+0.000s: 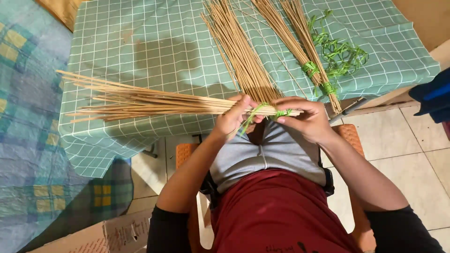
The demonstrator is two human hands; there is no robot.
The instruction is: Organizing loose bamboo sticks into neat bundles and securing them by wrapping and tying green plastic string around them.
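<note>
1. Your left hand (234,117) was clamped around a bundle of thin bamboo sticks (140,102), fingers curled over the top near its tied end, just off the near edge of the tabletop (117,51).
2. Your right hand (304,119) pinched that same bundle's end, fingertips pressed on a green strip (281,113) wrapped round the sticks.
3. A loose tail of the green strip hung down below the bundle, between your two hands.
4. The bundle lay flat and fanned out to the left, its far tips spread over the green checked cloth on the tabletop.
5. Beyond the bundle, a loose sheaf of sticks (239,51) ran away across the tabletop.
6. To the right of that sheaf, two tied bundles (304,51) lay side by side, green bands near their close ends.
7. A tangle of green strips (342,54) sat just right of those tied bundles.
</note>
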